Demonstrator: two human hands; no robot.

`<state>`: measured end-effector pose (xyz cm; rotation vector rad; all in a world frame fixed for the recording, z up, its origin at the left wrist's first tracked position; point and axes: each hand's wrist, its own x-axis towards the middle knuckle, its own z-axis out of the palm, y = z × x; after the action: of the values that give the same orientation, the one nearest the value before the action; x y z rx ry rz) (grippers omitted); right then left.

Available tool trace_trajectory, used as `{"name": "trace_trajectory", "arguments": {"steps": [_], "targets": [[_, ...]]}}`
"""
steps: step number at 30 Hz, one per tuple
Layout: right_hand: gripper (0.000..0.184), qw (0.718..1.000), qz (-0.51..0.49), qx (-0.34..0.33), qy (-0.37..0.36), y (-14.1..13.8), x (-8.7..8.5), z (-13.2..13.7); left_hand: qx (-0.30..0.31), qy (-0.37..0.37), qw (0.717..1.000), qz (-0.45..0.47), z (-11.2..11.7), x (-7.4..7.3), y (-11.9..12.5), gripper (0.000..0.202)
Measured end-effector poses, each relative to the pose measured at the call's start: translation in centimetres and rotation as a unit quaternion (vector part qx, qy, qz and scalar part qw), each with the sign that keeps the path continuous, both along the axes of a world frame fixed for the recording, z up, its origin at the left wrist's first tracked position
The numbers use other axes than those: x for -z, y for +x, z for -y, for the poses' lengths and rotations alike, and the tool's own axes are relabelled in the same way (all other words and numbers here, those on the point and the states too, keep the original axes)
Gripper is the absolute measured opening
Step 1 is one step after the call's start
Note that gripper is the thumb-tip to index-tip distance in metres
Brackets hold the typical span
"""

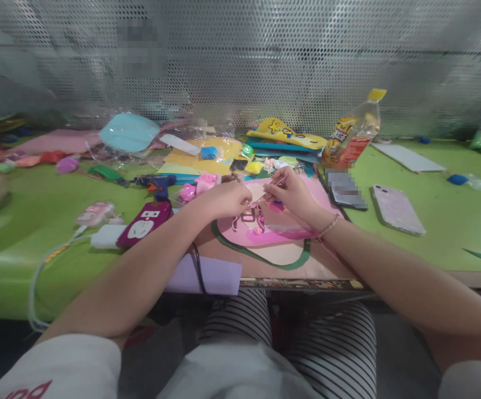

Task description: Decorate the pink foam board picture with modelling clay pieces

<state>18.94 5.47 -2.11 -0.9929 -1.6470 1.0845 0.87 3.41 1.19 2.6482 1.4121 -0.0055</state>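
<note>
My right hand pinches a thin pink stick, its lower end close to my left fingers. My left hand is closed, fingertips together over the pink sheet; what they hold, if anything, is too small to make out. Beneath both hands lies a rounded pink craft sheet bearing dark outlined shapes and small pink strips and blobs. Under it shows a pale cutout with a dark green border. Near my left hand are pink clay-like lumps.
A glue gun, a magenta device and a white charger with cable lie left. A drink bottle stands behind on the right, near a phone. Coloured sheets and a yellow cutout lie along the back.
</note>
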Motion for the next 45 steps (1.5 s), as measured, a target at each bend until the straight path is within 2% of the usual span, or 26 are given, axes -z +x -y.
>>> {"name": "trace_trajectory", "arguments": {"steps": [45], "targets": [[0.022, 1.000, 0.022, 0.013, -0.017, -0.25, -0.04, 0.31, 0.006, 0.011, 1.000, -0.027, 0.18, -0.23, 0.08, 0.019]]}}
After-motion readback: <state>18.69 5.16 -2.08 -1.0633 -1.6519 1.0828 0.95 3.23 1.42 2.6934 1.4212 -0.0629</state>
